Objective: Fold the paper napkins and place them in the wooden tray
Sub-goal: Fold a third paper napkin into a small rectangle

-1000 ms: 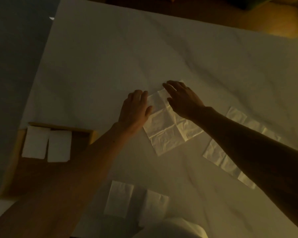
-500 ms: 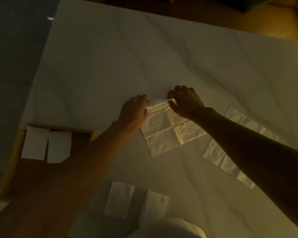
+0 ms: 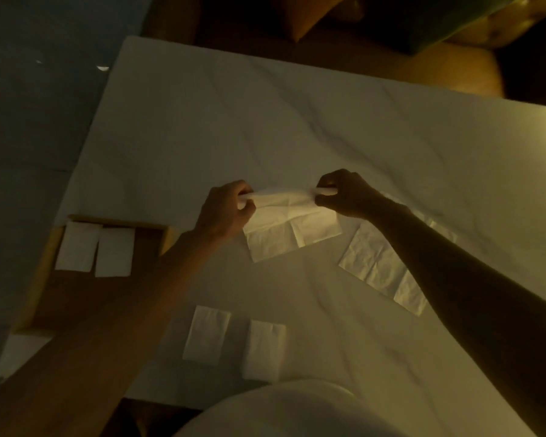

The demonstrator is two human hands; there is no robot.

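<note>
A creased white paper napkin (image 3: 292, 227) lies at the middle of the pale marble table (image 3: 265, 127). Its far edge is lifted off the surface. My left hand (image 3: 224, 211) pinches the far left corner and my right hand (image 3: 344, 193) pinches the far right corner. The near half of the napkin still rests flat. At the table's left edge sits the wooden tray (image 3: 49, 244), holding two folded napkins (image 3: 96, 249) side by side. Two more folded napkins (image 3: 234, 340) lie on the table near me.
An unfolded napkin (image 3: 380, 269) lies flat to the right, partly hidden under my right forearm. A white rounded shape (image 3: 284, 408) fills the bottom edge. Beyond the table's far edge are dark yellowish cushions (image 3: 438, 61). Grey floor lies to the left.
Both hands went from pressing flat on the napkin to pinching its far corners, and they have lifted that edge and drawn it toward me. The view has also shifted down.
</note>
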